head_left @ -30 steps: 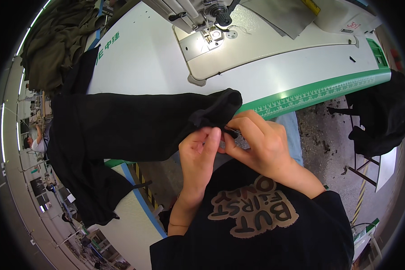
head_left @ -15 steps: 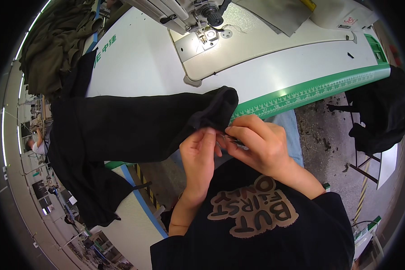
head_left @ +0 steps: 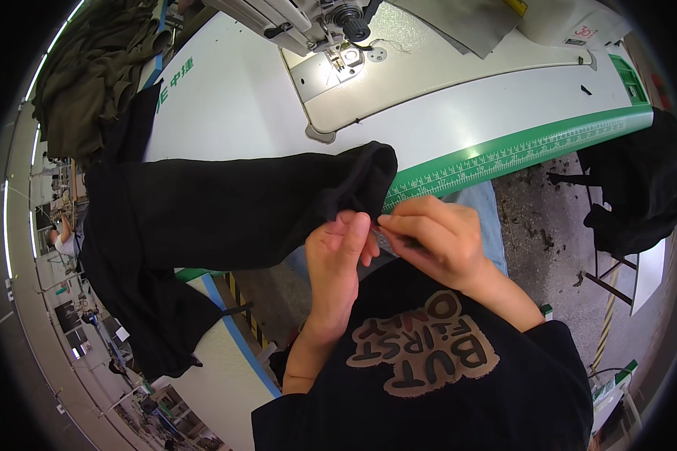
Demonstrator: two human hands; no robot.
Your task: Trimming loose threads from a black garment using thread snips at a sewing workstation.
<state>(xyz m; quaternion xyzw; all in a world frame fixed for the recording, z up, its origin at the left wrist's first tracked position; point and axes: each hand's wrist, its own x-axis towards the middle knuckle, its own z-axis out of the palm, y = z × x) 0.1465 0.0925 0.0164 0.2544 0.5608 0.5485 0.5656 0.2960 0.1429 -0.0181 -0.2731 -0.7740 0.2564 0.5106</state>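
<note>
A black garment (head_left: 218,210) lies across the table's front edge, with one tube-shaped end (head_left: 368,177) bunched toward me. My left hand (head_left: 338,252) is closed at the lower edge of that end, thumb and forefinger pinching the cloth. Close by on the right, my right hand (head_left: 436,237) is closed too, its thumb and forefinger pressed together near the left fingertips. A small dark metal tool (head_left: 411,243) shows partly inside its curled fingers; most of it is hidden. Whatever lies between the right fingertips is too small to make out.
Beyond the garment stands a sewing machine (head_left: 335,45) with its needle area lit. A green ruler strip (head_left: 519,161) edges the white table (head_left: 226,105). Brown-green garments (head_left: 90,75) are piled at the far left; black cloth (head_left: 632,188) hangs over a rack at right.
My right hand has turned slightly, and the tool in it shows less. The left fingers have shifted a little to the right. The garment has barely moved.
</note>
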